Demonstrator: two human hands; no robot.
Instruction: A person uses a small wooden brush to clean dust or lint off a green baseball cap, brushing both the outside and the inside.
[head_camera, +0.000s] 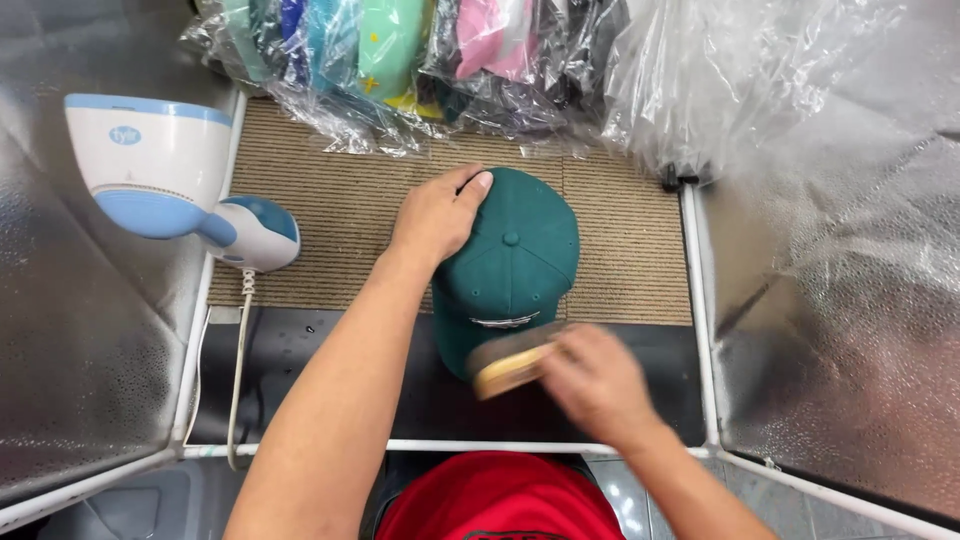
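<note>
On the striped mat (620, 230) we find the green cap (515, 265), our left hand (435, 215) pressing flat and unclenched on its crown, while our right hand (595, 385) grasps a blurred wooden brush (508, 365) at the brim.

Items showing in the head view, by count:

- Green caps (515, 265): one is sitting on the mat.
- Wooden brushes (510, 365): one is showing, blurred.
- Handheld steamers (165, 170): one is lying at the left, with one white cord (238, 380) trailing from it.
- Hands: two are showing, the left hand (437, 215) and the right hand (598, 380).
- Bagged caps (400, 60): several are lying in a pile; the exact number is not countable.
</note>
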